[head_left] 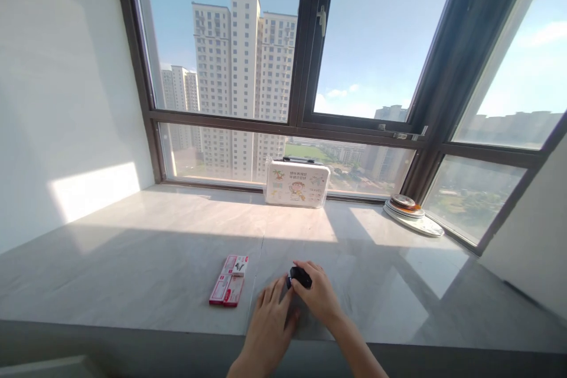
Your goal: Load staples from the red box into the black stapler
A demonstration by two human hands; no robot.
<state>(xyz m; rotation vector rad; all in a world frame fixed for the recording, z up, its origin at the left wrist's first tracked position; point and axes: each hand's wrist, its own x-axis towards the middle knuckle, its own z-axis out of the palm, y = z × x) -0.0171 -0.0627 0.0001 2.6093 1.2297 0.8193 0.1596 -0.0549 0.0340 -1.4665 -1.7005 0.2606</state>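
Note:
My right hand (pixel 319 294) is closed around a small black object (pixel 302 276) that looks like a stapler, just above or on the stone sill. Beside it, my left hand (pixel 271 318) lies palm down with its fingers stretched forward. Its index fingertip is close to the object's dark blue end; whether they touch I cannot tell. To the left lie several flat red-and-white boxes (pixel 227 290), set together. A smaller white box (pixel 240 266) there carries a printed picture of a black item.
A white case (pixel 297 184) with cartoon prints and a dark handle stands against the window. Stacked plates (pixel 414 217) sit in the far right corner. The sill's front edge (pixel 195 329) runs close to my wrists. A white wall (pixel 71 106) borders the left side.

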